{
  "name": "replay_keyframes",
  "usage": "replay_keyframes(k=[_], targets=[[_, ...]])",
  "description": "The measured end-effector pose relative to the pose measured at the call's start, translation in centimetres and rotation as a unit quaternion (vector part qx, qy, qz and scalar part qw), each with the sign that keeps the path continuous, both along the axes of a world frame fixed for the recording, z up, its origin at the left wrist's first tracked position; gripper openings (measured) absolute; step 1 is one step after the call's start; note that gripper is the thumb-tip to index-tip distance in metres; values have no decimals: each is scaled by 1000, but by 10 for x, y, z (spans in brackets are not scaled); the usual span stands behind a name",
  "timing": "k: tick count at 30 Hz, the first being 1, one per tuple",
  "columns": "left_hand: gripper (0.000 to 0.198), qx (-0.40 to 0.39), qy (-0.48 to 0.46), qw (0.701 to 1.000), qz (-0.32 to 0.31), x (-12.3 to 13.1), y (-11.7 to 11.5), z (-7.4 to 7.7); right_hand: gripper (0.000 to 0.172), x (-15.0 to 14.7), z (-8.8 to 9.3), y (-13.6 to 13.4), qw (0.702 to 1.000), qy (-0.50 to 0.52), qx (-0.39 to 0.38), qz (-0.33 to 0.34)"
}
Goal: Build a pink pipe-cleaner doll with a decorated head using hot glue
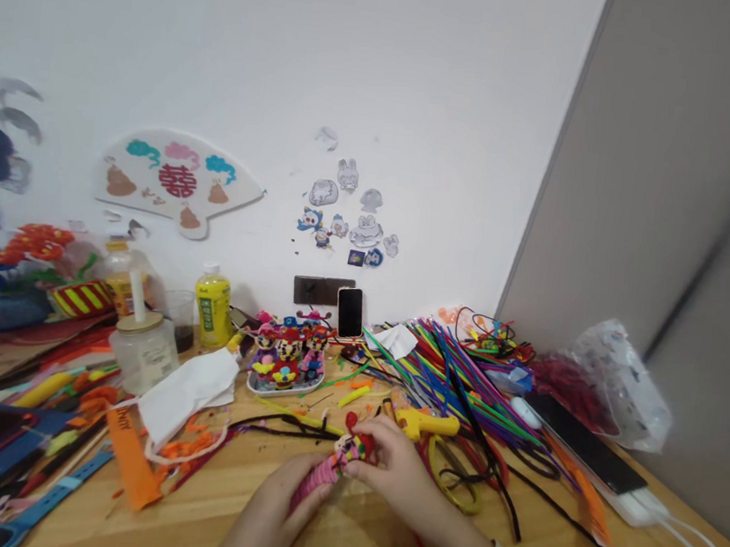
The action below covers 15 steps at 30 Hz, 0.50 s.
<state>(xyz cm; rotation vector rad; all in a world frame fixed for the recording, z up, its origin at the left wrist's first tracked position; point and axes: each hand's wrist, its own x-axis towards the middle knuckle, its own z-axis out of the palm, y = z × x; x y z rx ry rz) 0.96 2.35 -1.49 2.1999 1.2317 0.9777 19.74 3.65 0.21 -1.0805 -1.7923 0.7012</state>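
A small pipe-cleaner doll (pixel 342 459) with a pink ribbed body and a red-topped head is between my hands, above the wooden table. My left hand (pixel 288 497) is wrapped round its pink lower body. Around the doll's head, the fingers of my right hand (pixel 398 468) are closed on its red, multicoloured upper part. Those fingers partly cover the head. Beyond my hands, several similar finished-looking dolls (pixel 289 353) stand in a white tray (pixel 288 390). A yellow glue gun (pixel 430 424) lies just past my right hand.
Colourful pipe cleaners (pixel 451 382) are heaped at the back right, with scissors (pixel 458 489) in front. A phone (pixel 587 443) lies to the right; another phone (pixel 350 312) leans on the wall. At left are a face mask (pixel 187 389), a yellow bottle (pixel 212 308) and a glass jar (pixel 146 353).
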Motion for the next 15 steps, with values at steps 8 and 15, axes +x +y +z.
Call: replay_keyframes(k=[8, 15], targets=[[21, -3, -17, 1000, 1, 1, -2, 3, 33, -1, 2, -3, 999, -16, 31, 13], [21, -13, -10, 1000, 7, 1, -2, 0, 31, -2, 2, -8, 999, -15, 25, 17]])
